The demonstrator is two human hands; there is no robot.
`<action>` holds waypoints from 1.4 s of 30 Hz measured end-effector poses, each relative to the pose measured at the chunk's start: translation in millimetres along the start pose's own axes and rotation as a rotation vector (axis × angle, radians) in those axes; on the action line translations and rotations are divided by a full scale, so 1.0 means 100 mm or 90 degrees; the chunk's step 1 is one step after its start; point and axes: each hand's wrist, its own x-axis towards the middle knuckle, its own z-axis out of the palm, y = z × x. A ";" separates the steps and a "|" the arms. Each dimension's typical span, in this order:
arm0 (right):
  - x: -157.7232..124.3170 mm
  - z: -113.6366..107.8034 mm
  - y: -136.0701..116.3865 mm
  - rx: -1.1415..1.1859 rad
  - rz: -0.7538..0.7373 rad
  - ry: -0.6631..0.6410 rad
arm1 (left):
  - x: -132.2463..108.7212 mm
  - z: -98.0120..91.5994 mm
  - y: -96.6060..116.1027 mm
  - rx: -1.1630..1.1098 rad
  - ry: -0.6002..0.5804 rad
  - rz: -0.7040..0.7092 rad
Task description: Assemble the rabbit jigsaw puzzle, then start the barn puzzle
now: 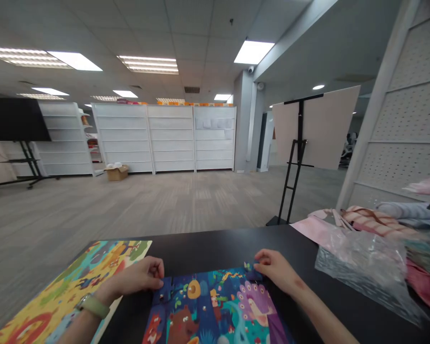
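Note:
A dark blue jigsaw puzzle (204, 310) with a bear, a purple peacock and other cartoon animals lies on the black table in front of me. At its upper left corner, my left hand (143, 276) is closed, fingers curled, with thumb and fingertips on a dark blue puzzle piece (166, 288). My right hand (274, 268) pinches another dark piece (251, 274) at the upper right corner. Both pieces sit at the puzzle's edge; whether they are fully joined to it I cannot tell. The puzzle's near edge is out of view.
A yellow animal-picture board (60, 291) lies at the left, partly under my left forearm. Crumpled clear plastic (361, 263) and folded cloths (383, 222) sit on the black table (208, 246) at the right. Beyond stand a black easel (290, 186) and white shelving (172, 138).

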 end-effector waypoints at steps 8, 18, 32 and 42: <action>-0.04 -0.03 -0.06 0.007 -0.028 -0.017 | -0.01 0.01 0.04 0.030 0.012 0.039; 0.03 -0.11 -0.07 0.010 -0.058 -0.038 | -0.02 0.00 0.05 0.104 0.069 0.026; -0.06 -0.03 -0.07 -0.141 -0.106 -0.052 | 0.01 0.00 0.03 0.196 0.084 0.057; -0.12 0.00 -0.14 -0.199 -0.117 -0.042 | 0.01 0.00 0.06 0.241 0.066 0.063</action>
